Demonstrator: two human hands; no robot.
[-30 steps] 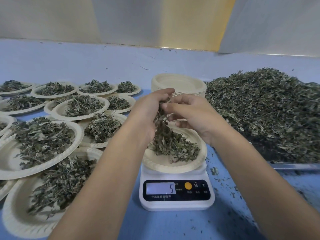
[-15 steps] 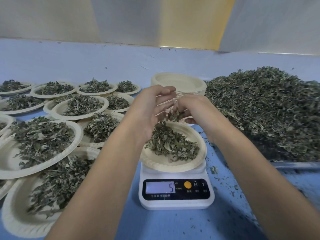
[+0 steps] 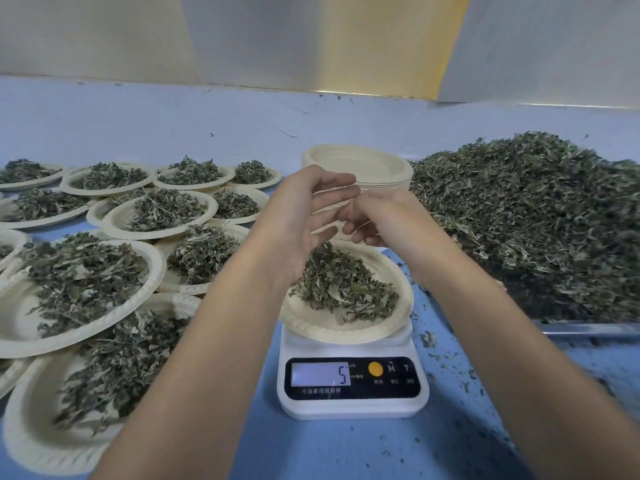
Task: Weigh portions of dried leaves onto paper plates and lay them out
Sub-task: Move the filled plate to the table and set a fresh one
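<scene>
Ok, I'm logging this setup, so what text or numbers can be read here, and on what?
"5": on the scale, in its display.
"M" and "T": on its black panel, right of the orange button.
Small print under the buttons, beside the digit and below the display: too small and blurred to read.

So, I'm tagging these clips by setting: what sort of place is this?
Likely a herb-portioning workroom: a scale, a big heap of dried leaves, and many filled plates.
</scene>
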